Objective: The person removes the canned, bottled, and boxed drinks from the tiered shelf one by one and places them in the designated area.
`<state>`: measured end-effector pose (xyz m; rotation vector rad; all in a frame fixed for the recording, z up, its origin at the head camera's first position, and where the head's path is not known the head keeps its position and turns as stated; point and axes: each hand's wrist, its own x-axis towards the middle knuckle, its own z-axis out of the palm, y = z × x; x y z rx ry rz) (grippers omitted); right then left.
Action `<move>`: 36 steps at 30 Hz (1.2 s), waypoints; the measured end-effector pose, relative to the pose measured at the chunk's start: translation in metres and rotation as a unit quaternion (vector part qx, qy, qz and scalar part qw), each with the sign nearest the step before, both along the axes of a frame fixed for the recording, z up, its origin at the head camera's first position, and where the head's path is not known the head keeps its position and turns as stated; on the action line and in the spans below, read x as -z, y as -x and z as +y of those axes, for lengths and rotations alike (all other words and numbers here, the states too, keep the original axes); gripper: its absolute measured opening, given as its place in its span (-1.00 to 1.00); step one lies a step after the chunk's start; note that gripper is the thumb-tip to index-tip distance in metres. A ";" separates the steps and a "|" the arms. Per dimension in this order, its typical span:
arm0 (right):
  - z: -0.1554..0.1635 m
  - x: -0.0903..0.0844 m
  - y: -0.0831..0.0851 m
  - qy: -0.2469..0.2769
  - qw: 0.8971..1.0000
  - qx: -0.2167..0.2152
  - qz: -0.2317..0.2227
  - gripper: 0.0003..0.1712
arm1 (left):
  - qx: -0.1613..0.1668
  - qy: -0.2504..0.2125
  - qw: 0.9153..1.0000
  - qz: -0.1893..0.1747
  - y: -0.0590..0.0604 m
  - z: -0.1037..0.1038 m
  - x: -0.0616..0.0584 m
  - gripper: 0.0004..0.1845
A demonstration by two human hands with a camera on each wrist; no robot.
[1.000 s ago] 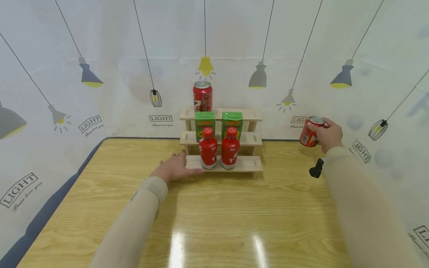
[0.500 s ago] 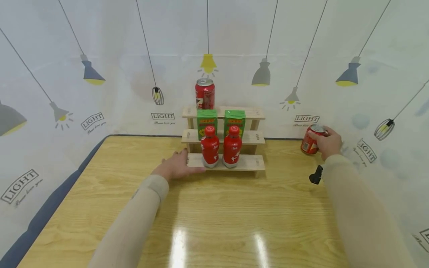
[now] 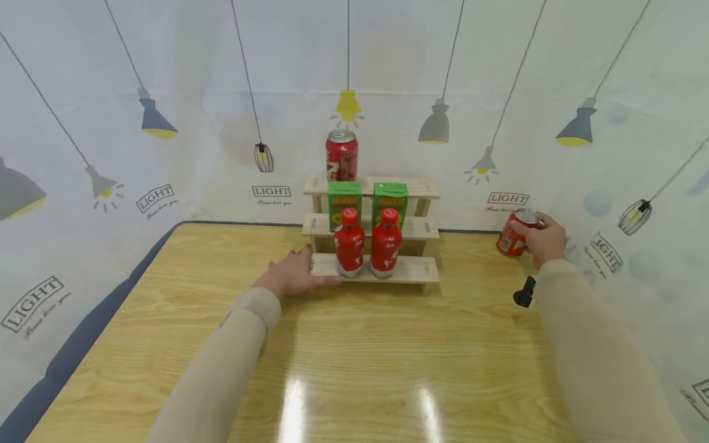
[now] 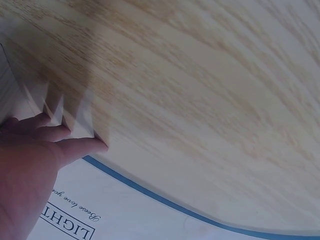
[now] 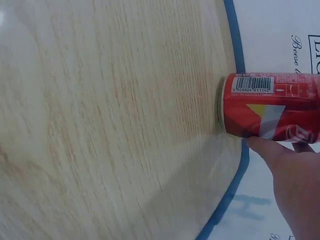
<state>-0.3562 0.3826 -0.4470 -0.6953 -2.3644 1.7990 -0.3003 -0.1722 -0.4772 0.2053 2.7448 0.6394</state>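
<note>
A three-step wooden rack [image 3: 421, 269] stands at the back of the table. Its top step bears a red can [image 3: 341, 155], its middle step two green cartons [image 3: 344, 198], its bottom step two red bottles [image 3: 349, 242]. My left hand [image 3: 293, 274] lies flat, fingers straight, on the left end of the bottom step; the left wrist view shows the fingers [image 4: 75, 145] on the table. At the table's back right my right hand [image 3: 545, 239] grips a second red can [image 3: 512, 232] [image 5: 270, 107], whose base touches the table.
A wooden table [image 3: 354, 344] with a dark blue edge at the left is walled by white cloth printed with lamps. A small black object [image 3: 524, 294] hangs by my right sleeve.
My right hand has lowered the can from the air down to the table at the back right. The left hand has stayed on the rack's bottom step.
</note>
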 end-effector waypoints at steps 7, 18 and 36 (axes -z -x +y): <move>0.001 -0.046 0.000 -0.059 0.997 -0.038 0.026 0.18 | -0.006 0.001 1.000 -0.005 0.002 -0.005 0.004 0.65; -0.093 -0.164 0.010 -0.026 0.989 -0.075 0.122 -0.08 | -0.007 -0.001 1.000 0.000 0.001 -0.010 0.007 0.64; -0.277 -0.211 0.006 0.055 0.965 -0.234 0.104 0.09 | 0.000 0.001 1.000 0.004 0.004 0.000 0.008 0.64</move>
